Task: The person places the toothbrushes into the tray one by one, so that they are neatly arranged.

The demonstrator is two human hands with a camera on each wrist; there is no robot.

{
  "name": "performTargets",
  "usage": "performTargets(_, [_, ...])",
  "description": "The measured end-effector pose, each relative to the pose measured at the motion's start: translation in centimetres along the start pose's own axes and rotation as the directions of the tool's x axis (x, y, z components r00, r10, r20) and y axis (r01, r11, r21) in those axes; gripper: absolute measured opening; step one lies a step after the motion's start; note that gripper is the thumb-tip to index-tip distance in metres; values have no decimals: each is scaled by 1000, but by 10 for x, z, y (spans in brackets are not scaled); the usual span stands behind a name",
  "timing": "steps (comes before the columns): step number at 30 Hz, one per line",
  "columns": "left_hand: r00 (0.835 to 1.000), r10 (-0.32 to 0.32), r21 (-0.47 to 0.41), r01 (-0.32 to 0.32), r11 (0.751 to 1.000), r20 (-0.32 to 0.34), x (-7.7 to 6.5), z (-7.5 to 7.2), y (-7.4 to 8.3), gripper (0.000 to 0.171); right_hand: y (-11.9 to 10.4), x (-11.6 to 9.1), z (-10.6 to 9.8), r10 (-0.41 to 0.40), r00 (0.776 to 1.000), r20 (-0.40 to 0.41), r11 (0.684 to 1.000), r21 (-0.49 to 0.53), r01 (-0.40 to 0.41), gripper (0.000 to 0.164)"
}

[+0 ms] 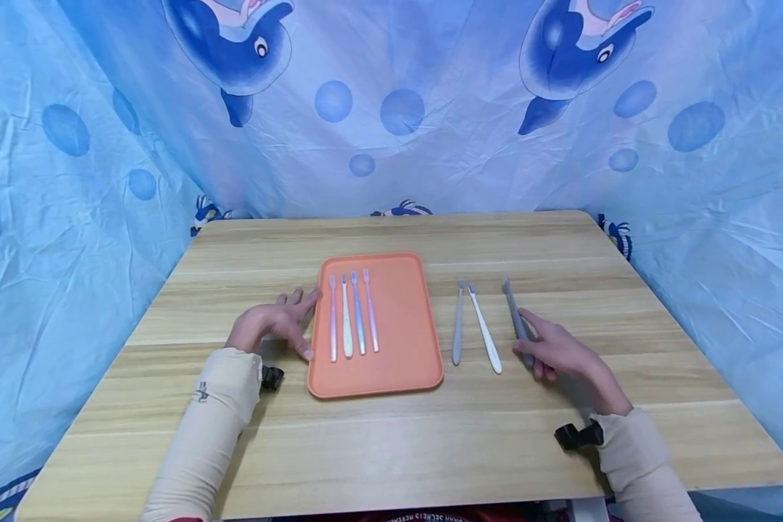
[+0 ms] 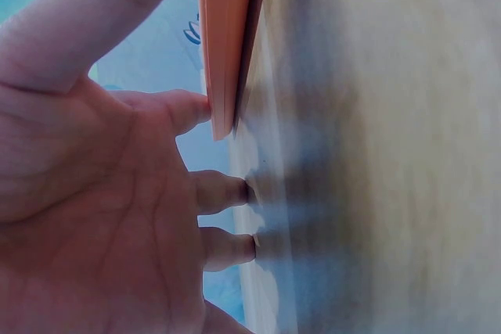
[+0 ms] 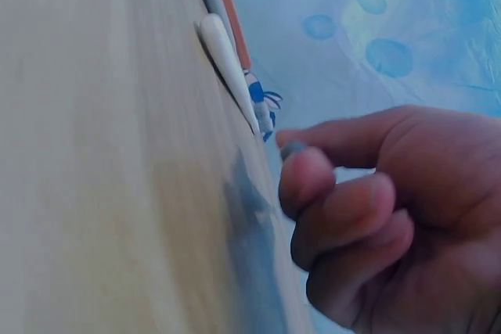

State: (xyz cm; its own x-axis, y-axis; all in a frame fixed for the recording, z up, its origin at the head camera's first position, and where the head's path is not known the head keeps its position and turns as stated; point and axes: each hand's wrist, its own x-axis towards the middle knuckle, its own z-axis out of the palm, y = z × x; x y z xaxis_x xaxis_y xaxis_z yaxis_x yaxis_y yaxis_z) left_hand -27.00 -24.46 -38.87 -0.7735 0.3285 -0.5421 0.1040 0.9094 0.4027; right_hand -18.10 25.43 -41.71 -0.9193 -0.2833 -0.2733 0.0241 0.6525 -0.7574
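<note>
On the right side of the table my right hand pinches a dark grey toothbrush between thumb and fingers, its bristle end pointing away from me. In the right wrist view the remaining fingers curl under, and only the grey handle tip shows. My left hand is spread at the left edge of the orange tray, thumb and index fingertip at its rim. Several toothbrushes lie side by side in the tray's left half, among them a white one and a blue one.
Between the tray and my right hand lie a grey toothbrush and a white toothbrush on the wooden table. A blue curtain with dolphins hangs behind the table and along both sides.
</note>
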Motion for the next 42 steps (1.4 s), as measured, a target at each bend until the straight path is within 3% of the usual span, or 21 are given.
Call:
performTargets(8, [1000,-5,-1,5,1000,5,0,0,1,147,-10,5,-4,-28,1000,-4,1000,13,28,77])
performTargets(24, [1000,-18,-18,18,1000,0,-1,-2,0,147,-51,19,-16,-70,997,28,995,80,67,77])
performTargets(42, [1000,-5,-20,5,1000,7,0,-2,0,148,-90,45,-4,-124,991,44,985,124,118,74])
